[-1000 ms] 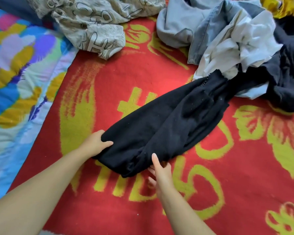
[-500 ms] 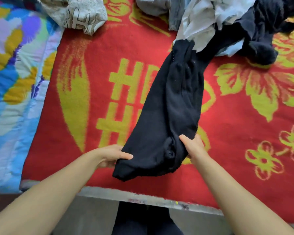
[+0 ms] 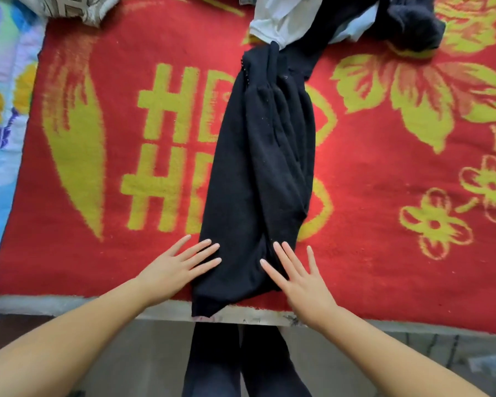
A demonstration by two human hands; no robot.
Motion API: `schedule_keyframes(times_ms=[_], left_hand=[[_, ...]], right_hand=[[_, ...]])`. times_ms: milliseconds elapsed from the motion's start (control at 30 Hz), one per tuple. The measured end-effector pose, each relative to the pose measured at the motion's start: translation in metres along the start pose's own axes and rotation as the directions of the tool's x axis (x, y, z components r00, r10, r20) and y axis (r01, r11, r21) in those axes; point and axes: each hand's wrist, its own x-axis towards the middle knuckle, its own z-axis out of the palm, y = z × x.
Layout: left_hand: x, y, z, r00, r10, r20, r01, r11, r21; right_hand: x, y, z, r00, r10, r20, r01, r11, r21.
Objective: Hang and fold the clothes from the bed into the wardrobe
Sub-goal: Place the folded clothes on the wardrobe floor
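1. Your left hand [image 3: 173, 269] lies flat in the lower middle of the frame, fingers straight and spread, their tips touching the left edge of the black garment [image 3: 258, 173].
2. Your right hand [image 3: 301, 277] lies flat just right of it, fingers straight and fanned out; three fingertips press on the garment's lower right part, while the outer fingers rest on the red blanket [image 3: 384, 253].
3. Neither hand grips anything; both are flat and spread out.
4. The black garment lies as a long, rumpled strip down the centre of the frame, running from the clothes pile [image 3: 327, 21] at the top to the bed's near edge [image 3: 255, 318] at the bottom.
5. Its lower corner hangs slightly over that grey edge, between your two forearms.
6. Its upper end narrows and disappears under a white piece [image 3: 281, 21] in the pile; whether it is tangled with the other dark clothes there cannot be told.
7. A dark bundled garment [image 3: 413, 27] sits at the upper right of the pile.
8. The red blanket carries yellow characters left of the garment and yellow flowers to the right.
9. A patterned beige cloth [image 3: 75, 8] shows at the upper left, and a blue multicoloured quilt [image 3: 3, 133] fills the left edge.
10. Your dark-trousered legs [image 3: 241, 365] appear at the bottom centre, below the bed edge.
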Motion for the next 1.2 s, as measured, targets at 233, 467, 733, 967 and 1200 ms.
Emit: schedule_keyframes(times_ms=[233, 467, 733, 967, 1200], left_hand=[[0.031, -0.009, -0.009, 0.997, -0.068, -0.036, 0.058, 0.975, -0.215], [0.034, -0.049, -0.082, 0.922, -0.049, 0.385, 0.387, 0.184, -0.903], [0.104, -0.119, -0.133, 0.873, -0.283, 0.398, 0.268, -0.404, -0.875], [0.162, -0.099, -0.087, 0.485, -0.805, 0.342, 0.401, -0.143, -0.905], [0.134, -0.071, -0.073, 0.596, -0.717, 0.361, 0.174, -0.324, -0.93]], right_hand=[[0.049, 0.005, -0.014, 0.998, -0.018, -0.064, 0.025, 0.993, 0.111], [0.035, 0.038, -0.059, 0.985, -0.116, 0.124, -0.017, 0.661, 0.75], [0.102, 0.126, -0.109, 0.856, 0.464, 0.229, -0.238, -0.04, 0.97], [0.162, 0.122, -0.073, 0.688, 0.694, 0.211, -0.481, 0.219, 0.849], [0.144, 0.102, -0.069, 0.556, 0.825, 0.104, -0.466, 0.206, 0.861]])
